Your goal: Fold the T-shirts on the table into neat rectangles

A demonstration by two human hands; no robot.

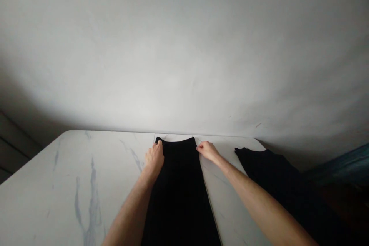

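Observation:
A long black garment (178, 192) lies flat down the middle of the table, its narrow, slightly dipped top edge close to the wall. Its kind is hard to tell, as the dark cloth shows little detail. My left hand (155, 157) is closed on the garment's left edge, just below the top corner. On the opposite side, my right hand (206, 150) pinches at the right edge a little below the other corner. The lower end of the cloth runs out of the picture.
The white marble-patterned table (115, 184) has rounded far corners and meets a pale wall (178, 54). Another dark garment (268, 169) lies at the right, partly behind my right forearm and over the table's edge. Bluish cloth (343, 165) shows at the far right.

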